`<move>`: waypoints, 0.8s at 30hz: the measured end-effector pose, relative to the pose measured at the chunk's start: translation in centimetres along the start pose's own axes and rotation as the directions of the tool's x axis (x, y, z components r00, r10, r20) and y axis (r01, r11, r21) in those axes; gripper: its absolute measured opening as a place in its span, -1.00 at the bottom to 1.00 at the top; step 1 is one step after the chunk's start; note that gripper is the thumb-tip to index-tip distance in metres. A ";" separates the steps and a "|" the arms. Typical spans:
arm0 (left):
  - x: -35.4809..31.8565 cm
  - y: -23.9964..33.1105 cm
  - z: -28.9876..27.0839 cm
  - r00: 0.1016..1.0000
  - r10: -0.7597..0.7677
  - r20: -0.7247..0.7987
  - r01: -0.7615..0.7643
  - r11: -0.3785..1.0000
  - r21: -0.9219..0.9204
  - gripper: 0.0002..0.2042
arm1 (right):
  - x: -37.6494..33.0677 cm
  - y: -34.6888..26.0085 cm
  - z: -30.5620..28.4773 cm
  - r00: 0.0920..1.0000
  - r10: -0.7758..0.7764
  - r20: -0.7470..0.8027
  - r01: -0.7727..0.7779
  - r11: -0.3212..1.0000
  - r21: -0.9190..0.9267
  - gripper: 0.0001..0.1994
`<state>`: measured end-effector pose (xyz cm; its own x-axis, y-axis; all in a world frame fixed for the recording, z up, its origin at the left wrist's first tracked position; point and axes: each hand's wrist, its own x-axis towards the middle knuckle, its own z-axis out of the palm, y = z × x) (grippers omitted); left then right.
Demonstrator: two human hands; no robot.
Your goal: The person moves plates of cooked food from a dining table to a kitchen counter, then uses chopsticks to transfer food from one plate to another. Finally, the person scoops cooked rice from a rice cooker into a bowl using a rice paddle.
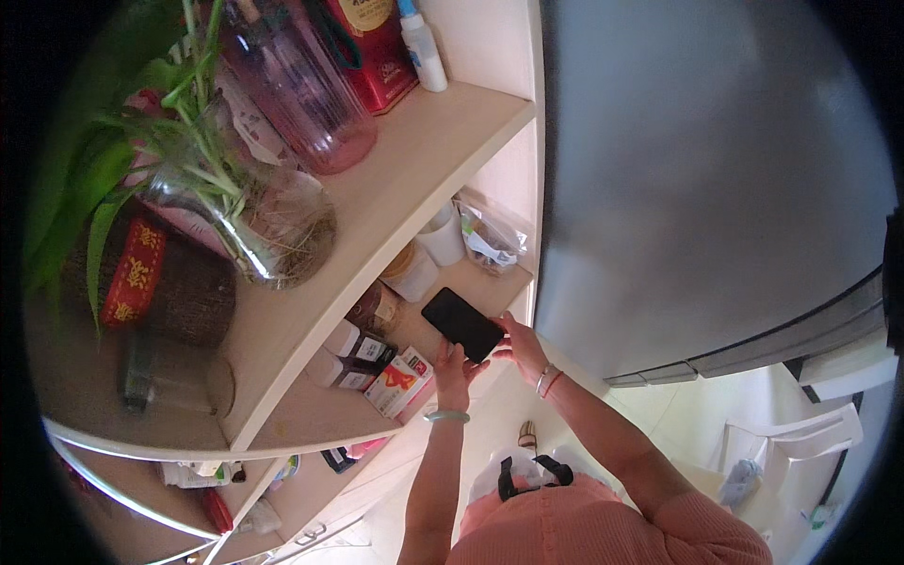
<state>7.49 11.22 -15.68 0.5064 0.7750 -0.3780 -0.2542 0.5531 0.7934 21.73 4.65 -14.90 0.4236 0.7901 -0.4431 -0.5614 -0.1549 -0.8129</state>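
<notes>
A black phone (461,323) is held up in front of the middle shelf. My left hand (456,369) grips its lower edge from below; a pale green bangle circles that wrist. My right hand (521,345) holds the phone's right edge; thin bracelets sit on its wrist. Just left of my left hand, on the shelf, lie a red and white box (400,381) and small dark jars with white lids (355,359).
The cream shelf unit (424,151) carries a glass vase with a green plant (268,226), a pink plastic jug (306,89), a red tin (377,52) and a dark basket (179,287). A grey fridge (706,179) stands right. A white chair (800,438) is lower right.
</notes>
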 end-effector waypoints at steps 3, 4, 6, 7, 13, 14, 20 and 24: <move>-0.6 0.5 0.0 0.999 -0.021 -0.024 0.021 1.000 -0.020 -0.61 | 0.1 0.4 0.3 1.000 0.010 -0.001 -0.010 0.999 0.050 -0.40; -1.0 0.9 0.3 0.999 -0.031 -0.024 0.031 0.999 -0.030 -0.60 | 0.0 0.4 0.2 1.000 0.007 -0.007 -0.007 0.998 0.059 -0.40; -1.7 1.3 0.6 1.000 -0.026 -0.018 0.024 0.997 -0.076 -0.58 | -0.1 0.3 0.2 1.000 0.002 -0.018 -0.001 0.997 0.079 -0.38; -2.0 1.5 0.6 1.000 -0.022 -0.016 0.021 0.995 -0.099 -0.57 | -0.2 0.4 0.2 1.000 0.000 -0.015 0.001 0.995 0.097 -0.38; -3.4 0.2 -0.3 0.997 0.070 -0.039 -0.074 0.991 -0.109 -0.43 | -0.5 1.1 1.5 0.996 -0.065 -0.067 0.075 0.983 0.168 -0.48; -3.4 0.1 -0.4 0.996 0.077 -0.035 -0.080 0.991 -0.106 -0.42 | -0.4 1.2 1.5 0.997 -0.059 -0.057 0.069 0.981 0.179 -0.47; -5.1 0.0 1.1 0.992 0.120 -0.031 -0.120 0.993 -0.017 -0.45 | -1.5 1.7 -0.7 0.992 -0.063 -0.108 0.071 0.995 0.069 -0.31; -8.2 1.2 4.1 0.985 0.133 0.109 -0.126 0.990 -0.071 -0.38 | -6.9 -2.1 -1.4 0.977 -0.210 -0.025 0.209 0.946 0.249 -0.26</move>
<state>6.46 4.32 -9.64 0.5550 0.8036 -0.2147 -0.3739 0.4716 0.7986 21.00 -1.34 -10.68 0.5495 0.7900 -0.2718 -0.6190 0.1665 -0.7675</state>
